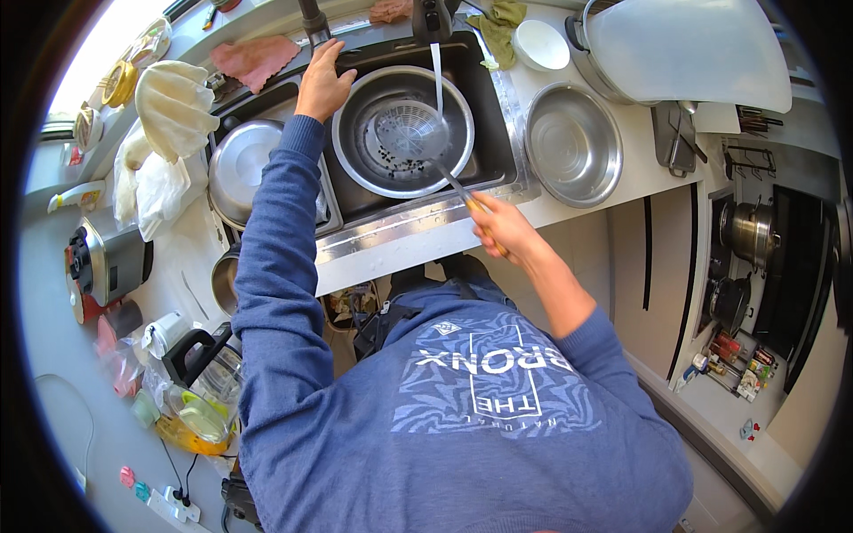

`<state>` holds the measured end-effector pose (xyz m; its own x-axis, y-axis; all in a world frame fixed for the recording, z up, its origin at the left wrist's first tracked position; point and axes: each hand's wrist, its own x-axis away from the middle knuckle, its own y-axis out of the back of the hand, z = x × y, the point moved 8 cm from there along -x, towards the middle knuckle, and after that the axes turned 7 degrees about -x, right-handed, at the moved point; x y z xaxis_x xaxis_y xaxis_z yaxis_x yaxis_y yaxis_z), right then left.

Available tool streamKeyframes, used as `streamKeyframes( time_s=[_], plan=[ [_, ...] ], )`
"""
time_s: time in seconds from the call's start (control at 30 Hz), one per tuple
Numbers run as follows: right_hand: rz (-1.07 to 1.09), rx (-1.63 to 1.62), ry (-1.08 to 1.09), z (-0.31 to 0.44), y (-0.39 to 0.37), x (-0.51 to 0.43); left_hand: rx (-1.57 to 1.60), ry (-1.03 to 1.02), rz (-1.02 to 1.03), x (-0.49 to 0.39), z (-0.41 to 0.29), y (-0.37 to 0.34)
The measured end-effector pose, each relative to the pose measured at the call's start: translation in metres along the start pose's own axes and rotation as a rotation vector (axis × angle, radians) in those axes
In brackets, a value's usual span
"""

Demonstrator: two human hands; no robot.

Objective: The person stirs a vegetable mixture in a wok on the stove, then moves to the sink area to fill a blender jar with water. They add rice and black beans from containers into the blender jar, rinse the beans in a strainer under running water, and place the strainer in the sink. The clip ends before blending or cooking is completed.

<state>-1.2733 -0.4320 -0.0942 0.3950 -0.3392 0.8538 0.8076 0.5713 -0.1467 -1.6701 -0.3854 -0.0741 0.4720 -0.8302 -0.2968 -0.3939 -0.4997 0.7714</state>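
Observation:
My right hand (500,228) grips the yellowish handle of a perforated metal skimmer (410,130). Its head is inside a large stainless steel basin (340,143) standing in the dark sink (490,150). Water (437,73) runs from the black faucet spout (431,23) onto the skimmer. Small dark bits (400,163) are gathered near the skimmer's lower edge, on the basin's near side. My left hand (324,83) is stretched towards the dark faucet post (314,26) at the sink's back edge, thumb apart from the fingers. Whether its fingertips touch the post is hard to tell.
Right of the sink stands a metal bowl (574,145), with a white bowl (541,45) and green cloth (503,26) behind. An upturned metal basin (243,166) sits left, partly behind my left arm. A pink cloth (256,60) and a hanging pale cloth (174,110) are further left.

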Motion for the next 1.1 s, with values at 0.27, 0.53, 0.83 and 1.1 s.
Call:
streamKeyframes(
  time_s=[0.27, 0.53, 0.83, 1.1],
  plan=[
    [0.193, -0.203, -0.241, -0.01, -0.022, -0.049, 0.003, 0.064, 0.107, 0.008, 0.012, -0.014],
    [0.212, -0.279, -0.218, -0.002, -0.02, -0.063, 0.045, 0.057, 0.098, 0.012, 0.003, -0.016],
    [0.07, -0.046, -0.117, 0.014, -0.006, -0.062, 0.13, 0.114, 0.106, 0.019, -0.011, -0.007],
    [0.007, 0.099, -0.083, 0.016, 0.005, -0.055, 0.142, 0.092, 0.11, 0.026, -0.026, 0.0]
  ],
)
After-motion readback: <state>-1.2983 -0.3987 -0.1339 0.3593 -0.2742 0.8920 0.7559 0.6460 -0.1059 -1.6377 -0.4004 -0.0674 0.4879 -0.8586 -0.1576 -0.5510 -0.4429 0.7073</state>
